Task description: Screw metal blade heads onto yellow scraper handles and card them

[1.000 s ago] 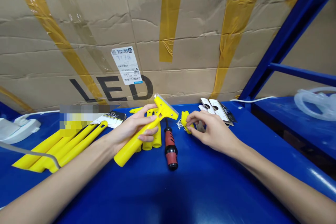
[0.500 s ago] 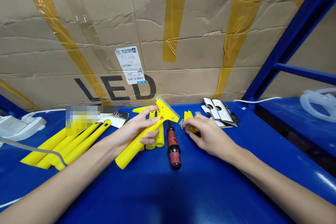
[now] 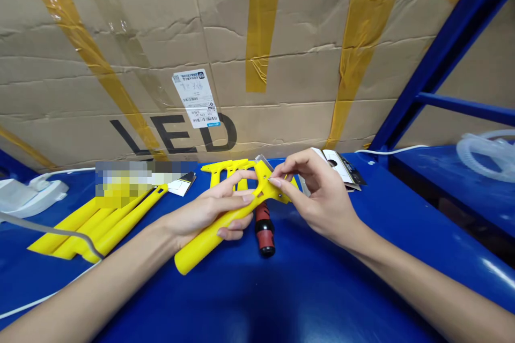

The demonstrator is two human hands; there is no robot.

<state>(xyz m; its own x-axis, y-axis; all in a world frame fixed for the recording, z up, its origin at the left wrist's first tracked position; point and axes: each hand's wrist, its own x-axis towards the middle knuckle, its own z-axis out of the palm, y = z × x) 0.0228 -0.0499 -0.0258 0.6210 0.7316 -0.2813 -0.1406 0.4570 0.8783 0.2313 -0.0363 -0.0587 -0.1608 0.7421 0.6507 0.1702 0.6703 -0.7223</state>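
Note:
My left hand (image 3: 225, 209) is wrapped round the handle of a yellow scraper (image 3: 201, 244), whose head tilts up to the right with a clear strip along its edge. At that head, my right hand (image 3: 317, 187) pinches with thumb and forefinger over a screw hole; whatever is between the fingertips is too small to make out. Behind my left hand lie several more yellow scraper pieces (image 3: 217, 171). A red and black screwdriver (image 3: 265, 236) lies under the scraper head, its upper part hidden. Small yellow parts (image 3: 293, 178) are partly covered by my right hand.
Long yellow handles (image 3: 116, 225) lie at the left beside a grey cable and a white device (image 3: 36, 195). Folded card packaging (image 3: 341, 169) stands behind my right hand. A large taped carton (image 3: 301, 91) backs the blue table (image 3: 225, 311). Clear plastic coil (image 3: 483, 155) sits far right.
My right hand has come from the small parts on the table, up and left, to the scraper head. The scraper in my left hand has shifted slightly right and down.

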